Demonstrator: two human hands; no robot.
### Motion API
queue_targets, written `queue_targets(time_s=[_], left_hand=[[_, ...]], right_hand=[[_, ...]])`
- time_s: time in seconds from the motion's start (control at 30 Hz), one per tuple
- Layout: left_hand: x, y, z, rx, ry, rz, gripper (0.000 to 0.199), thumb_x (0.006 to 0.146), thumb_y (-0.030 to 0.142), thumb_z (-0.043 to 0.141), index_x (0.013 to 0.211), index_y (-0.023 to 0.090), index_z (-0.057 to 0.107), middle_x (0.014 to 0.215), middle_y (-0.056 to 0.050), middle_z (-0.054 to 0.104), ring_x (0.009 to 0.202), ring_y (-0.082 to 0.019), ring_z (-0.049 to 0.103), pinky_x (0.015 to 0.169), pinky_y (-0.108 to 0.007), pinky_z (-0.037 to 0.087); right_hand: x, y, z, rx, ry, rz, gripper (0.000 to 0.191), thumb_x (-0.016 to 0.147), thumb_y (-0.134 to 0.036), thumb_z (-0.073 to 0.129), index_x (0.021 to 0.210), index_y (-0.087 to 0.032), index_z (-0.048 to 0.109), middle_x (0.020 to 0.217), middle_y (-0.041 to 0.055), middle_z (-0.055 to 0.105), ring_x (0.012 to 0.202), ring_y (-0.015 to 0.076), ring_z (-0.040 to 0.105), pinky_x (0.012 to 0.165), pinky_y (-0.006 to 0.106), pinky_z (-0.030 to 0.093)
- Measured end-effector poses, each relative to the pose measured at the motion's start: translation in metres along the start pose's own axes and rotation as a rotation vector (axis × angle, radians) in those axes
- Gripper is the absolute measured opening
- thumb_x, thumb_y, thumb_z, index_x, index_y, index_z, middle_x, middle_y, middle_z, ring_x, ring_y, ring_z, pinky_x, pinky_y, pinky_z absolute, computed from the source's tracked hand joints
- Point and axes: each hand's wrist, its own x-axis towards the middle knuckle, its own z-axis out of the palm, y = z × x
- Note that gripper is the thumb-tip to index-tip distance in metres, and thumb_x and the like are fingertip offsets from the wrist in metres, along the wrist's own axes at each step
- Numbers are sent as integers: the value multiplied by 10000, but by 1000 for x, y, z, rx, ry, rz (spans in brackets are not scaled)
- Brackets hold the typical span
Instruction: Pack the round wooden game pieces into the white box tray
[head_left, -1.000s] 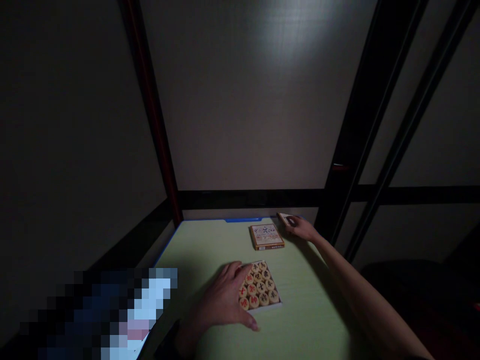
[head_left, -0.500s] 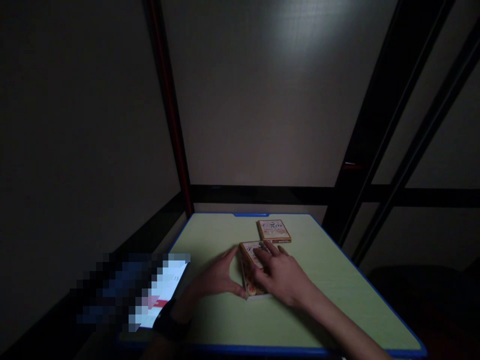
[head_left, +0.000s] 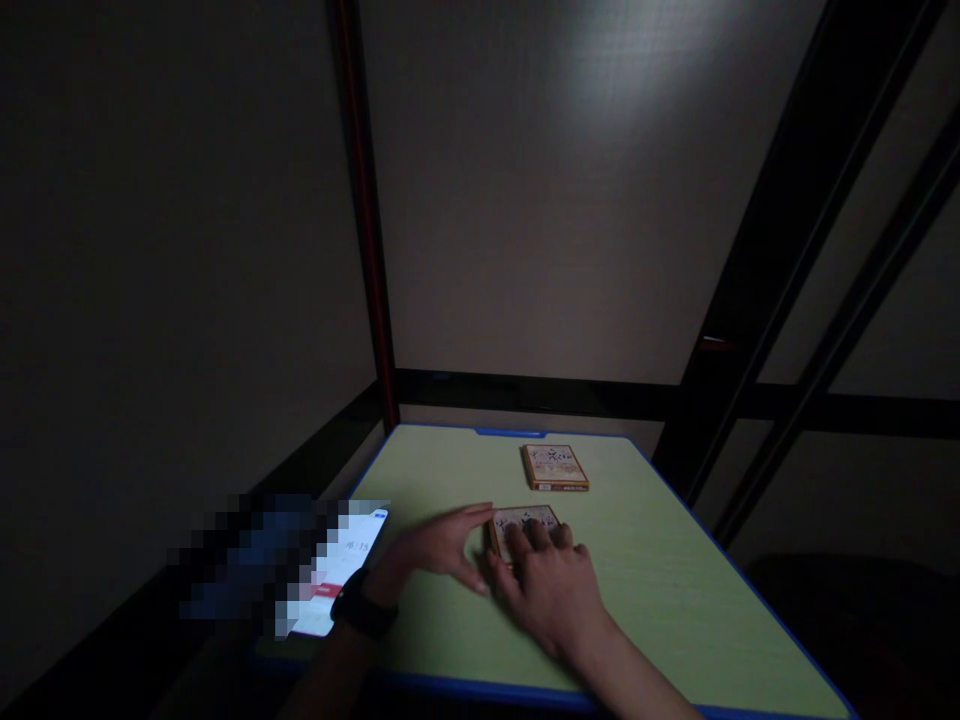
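Observation:
A flat box with an orange border and dark characters (head_left: 541,516) lies on the green table, partly covered by my right hand (head_left: 553,580). The fingers of that hand rest spread on its top, with the thumb at its near left corner. My left hand (head_left: 448,545) is beside the box's left edge, fingers and thumb apart in a C shape, holding nothing. A similar box (head_left: 556,466) lies flat farther back.
The green table (head_left: 660,580) has a blue rim. At its left edge is a lit phone screen (head_left: 352,550), partly pixelated. A dark band (head_left: 361,604) is on my left wrist. Walls stand behind and to the left.
The nearer box has moved toward me, away from the back box, and its lower part is now hidden by my right hand. The view has shifted slightly.

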Motion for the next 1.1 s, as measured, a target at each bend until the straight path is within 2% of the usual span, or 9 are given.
queue_targets(time_s=[0.13,0.2,0.27,0.37,0.53,0.63,0.73,0.87,1.1], left_hand=[[-6,-8,-9,22,-77,38,908,644,244,760,1476,202,398,1586,-91,303,1453,-294,293,1200,-429,231],[-5,-7,-5,29,-31,32,765,724,164,632,1459,213,428,1564,-63,356,1437,-244,337,1196,-398,255],[-2,-2,6,44,88,6,634,795,135,513,1423,212,481,1525,-49,427,1408,-202,390,1194,-369,271],[-1,12,30,125,276,-28,482,918,235,418,1385,188,527,1496,-68,469,1391,-196,416,1195,-352,286],[-8,27,63,353,352,-109,595,987,417,345,1486,93,358,1590,-164,248,1447,-262,313,1187,-376,299],[-11,24,72,489,366,-125,629,993,448,344,1491,65,331,1582,-213,225,1442,-301,307,1169,-419,327],[-12,18,77,592,447,-124,607,988,433,376,1477,74,357,1555,-215,307,1433,-313,325,1154,-447,354],[-18,20,78,636,527,-80,553,988,384,389,1476,125,373,1515,-158,419,1415,-268,378,1157,-428,359],[-26,34,75,691,345,-157,567,982,392,387,1473,108,394,1516,-148,410,1436,-291,333,1157,-462,341]], right_hand=[[-8,-1,13,-15,15,-1,600,946,-594,347,1330,-200,587,1308,210,595,1171,465,521,825,566,474],[-12,0,20,-7,14,0,643,938,-613,364,1374,-180,557,1381,225,546,1240,492,468,865,595,461],[-16,2,27,18,0,1,676,923,-621,414,1413,-169,523,1445,226,490,1303,509,408,917,621,439],[-21,9,37,79,-35,1,697,899,-601,497,1459,-187,468,1520,194,397,1367,507,334,991,631,407],[-24,29,38,232,-80,-127,682,905,-551,523,1451,-146,478,1534,186,369,1434,457,238,1125,608,280],[-20,48,28,397,-26,-185,494,978,-440,414,1339,-158,597,1469,167,487,1396,325,391,1144,467,318],[-12,68,20,504,22,-68,425,989,-364,373,1223,-144,651,1285,170,627,1140,245,620,991,338,458],[-7,86,20,402,3,49,404,964,-356,420,1208,-109,626,1099,175,671,1002,259,642,884,326,465],[-4,86,33,356,-43,42,275,955,-286,429,968,-147,666,986,140,664,874,226,643,789,290,441]])
